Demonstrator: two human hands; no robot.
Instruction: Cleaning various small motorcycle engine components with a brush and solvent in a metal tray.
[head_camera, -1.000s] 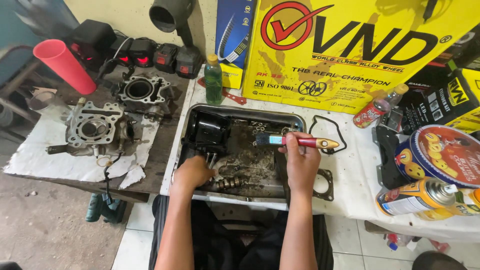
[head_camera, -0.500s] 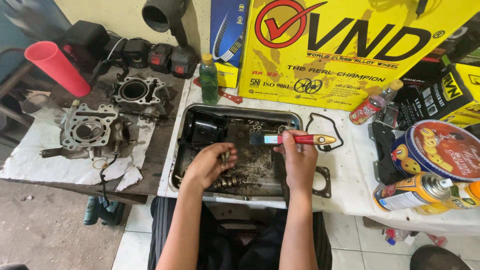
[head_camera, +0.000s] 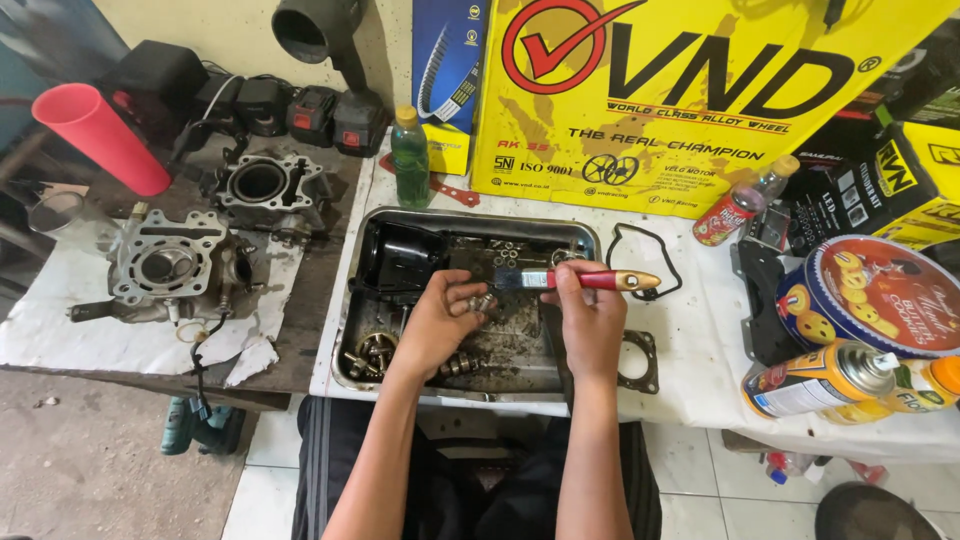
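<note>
Right hand (head_camera: 590, 315) grips red-handled brush (head_camera: 585, 280), long axis horizontal, bristles pointing left. Left hand (head_camera: 445, 315) pinches small metal part (head_camera: 482, 301) over metal tray (head_camera: 350, 320).

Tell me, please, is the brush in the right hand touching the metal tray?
Apart. The head view shows the brush held by the right hand above the tray, bristles pointing toward the left hand.

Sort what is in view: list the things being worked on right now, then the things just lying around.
In use:
left hand holding a small metal part
right hand holding a red-handled brush
grimy metal tray

Lying about:
two grey engine cylinder blocks
green plastic bottle
red plastic cup
round cookie tin
spray can
</note>
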